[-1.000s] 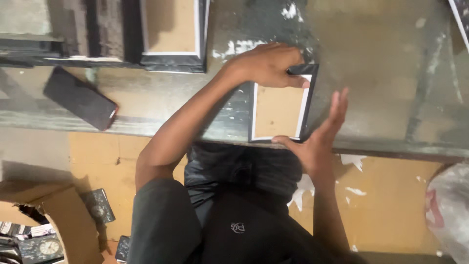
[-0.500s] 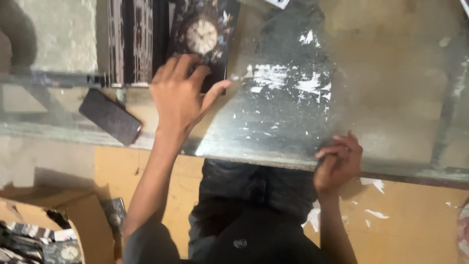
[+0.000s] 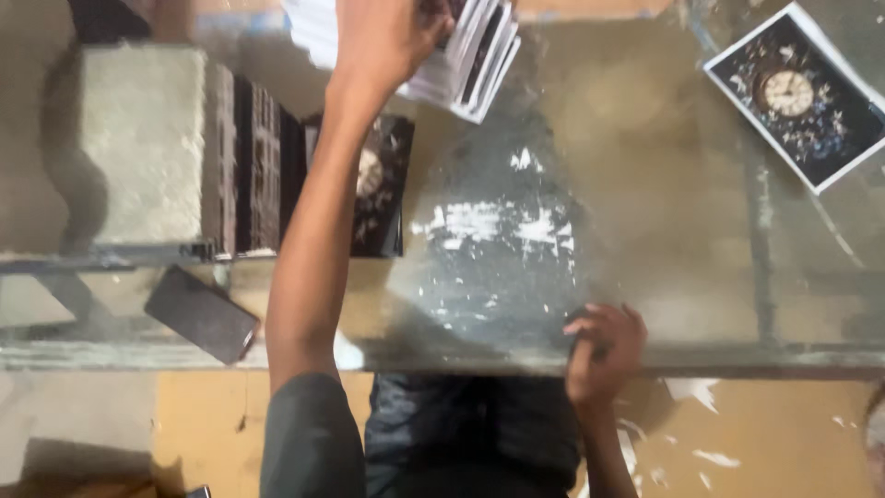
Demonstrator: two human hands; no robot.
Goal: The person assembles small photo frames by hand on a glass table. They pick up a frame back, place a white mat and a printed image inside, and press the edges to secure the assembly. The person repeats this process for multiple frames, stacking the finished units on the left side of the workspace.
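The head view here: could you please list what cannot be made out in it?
- Left hand: fingertips cut off by the top edge, so its grip on the stack of prints is unclear.
- Right hand: curled at the glass table edge; the palm side is hidden.
- Dark framed picture: partly hidden behind the forearm.

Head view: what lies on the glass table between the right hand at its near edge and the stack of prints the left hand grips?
Only bare glass table with white smears.

Glass table top (image 3: 645, 212) glossy, scratched, smeared white; paper prints (image 3: 475, 55) glossy; phone (image 3: 201, 314) matt black; block (image 3: 143, 148) rough grey.
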